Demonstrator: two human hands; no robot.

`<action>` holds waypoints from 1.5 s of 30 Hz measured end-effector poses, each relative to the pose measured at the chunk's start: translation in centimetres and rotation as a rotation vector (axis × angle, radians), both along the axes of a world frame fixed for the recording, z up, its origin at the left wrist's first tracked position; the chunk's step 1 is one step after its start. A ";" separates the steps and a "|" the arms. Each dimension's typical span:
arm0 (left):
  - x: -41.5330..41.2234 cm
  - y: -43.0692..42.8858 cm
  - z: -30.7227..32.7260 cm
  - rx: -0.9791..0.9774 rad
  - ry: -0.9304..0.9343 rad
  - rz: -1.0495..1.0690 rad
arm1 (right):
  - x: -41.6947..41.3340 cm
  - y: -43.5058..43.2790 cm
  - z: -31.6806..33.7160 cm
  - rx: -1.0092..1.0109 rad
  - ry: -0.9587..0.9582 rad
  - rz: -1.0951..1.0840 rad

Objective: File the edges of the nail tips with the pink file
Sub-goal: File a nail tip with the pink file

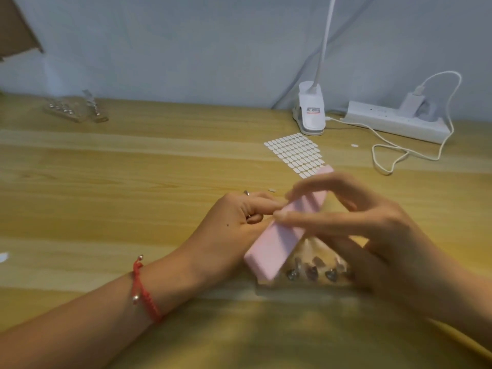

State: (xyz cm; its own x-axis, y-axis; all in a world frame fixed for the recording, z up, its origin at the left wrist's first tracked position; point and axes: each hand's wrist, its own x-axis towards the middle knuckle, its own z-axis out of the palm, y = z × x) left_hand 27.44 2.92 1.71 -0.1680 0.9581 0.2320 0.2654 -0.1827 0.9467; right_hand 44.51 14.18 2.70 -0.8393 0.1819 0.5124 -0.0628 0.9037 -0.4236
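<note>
A pink file [274, 246], a long block, lies slantwise above the table in the middle of the head view. My right hand [372, 227] holds it, thumb across its top face and fingers curled over its far side. My left hand [234, 222] has its thumb and forefinger pinched together against the file's left edge; the nail tip between them is too small and blurred to make out. Under the file's near end lies a clear strip of decorated nail tips [311, 272].
A sheet of white oval stickers [295, 153] lies just behind the hands on the wooden table [106, 182]. A white clip lamp [310, 113], a power strip [394, 121] and a looped cable [383, 166] sit at the back right. Another clear strip of nail tips [74, 107] lies at the back left.
</note>
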 end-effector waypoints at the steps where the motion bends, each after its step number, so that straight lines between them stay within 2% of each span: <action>1: 0.0 0.0 0.0 -0.002 -0.006 -0.004 | -0.1 0.0 0.0 0.016 -0.010 0.030; 5: 0.2 0.0 0.0 0.008 0.027 0.022 | 0.0 1.3 0.3 0.023 -0.007 -0.075; 9: 0.1 -0.1 0.1 -0.003 -0.005 0.025 | 0.0 0.2 0.1 0.062 -0.029 0.039; 13: 0.1 0.0 0.0 0.008 -0.002 0.053 | 0.3 1.0 0.8 0.057 -0.021 -0.079; 17: 0.0 -0.2 -0.1 0.040 0.026 0.025 | -0.2 -0.5 0.3 0.111 -0.040 0.065; 19: 0.2 -0.1 -0.3 0.062 0.100 0.070 | 0.1 1.0 0.3 0.083 -0.029 -0.010; 22: 0.3 -0.1 -0.3 0.071 0.116 0.106 | 1.1 3.7 0.2 0.045 0.012 -0.201; 26: -0.2 0.1 -0.3 0.060 0.033 0.145 | 1.0 3.4 -0.9 0.096 0.117 -0.234; 31: -0.4 0.3 0.0 0.048 -0.173 0.124 | 1.0 2.5 -1.0 0.187 0.193 -0.172; 37: -0.4 0.1 0.1 0.015 -0.180 0.086 | 0.9 1.9 -0.9 0.406 0.205 -0.168; 45: -0.3 0.0 0.2 -0.046 -0.173 0.062 | 1.0 2.1 -0.6 0.431 0.198 -0.267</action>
State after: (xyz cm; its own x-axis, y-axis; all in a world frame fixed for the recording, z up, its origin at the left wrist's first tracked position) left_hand 27.09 2.92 1.88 -0.2605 0.9537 0.1506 0.1069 -0.1265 0.9862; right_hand 45.55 16.33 2.13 -0.6728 0.1140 0.7309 0.1513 0.9884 -0.0148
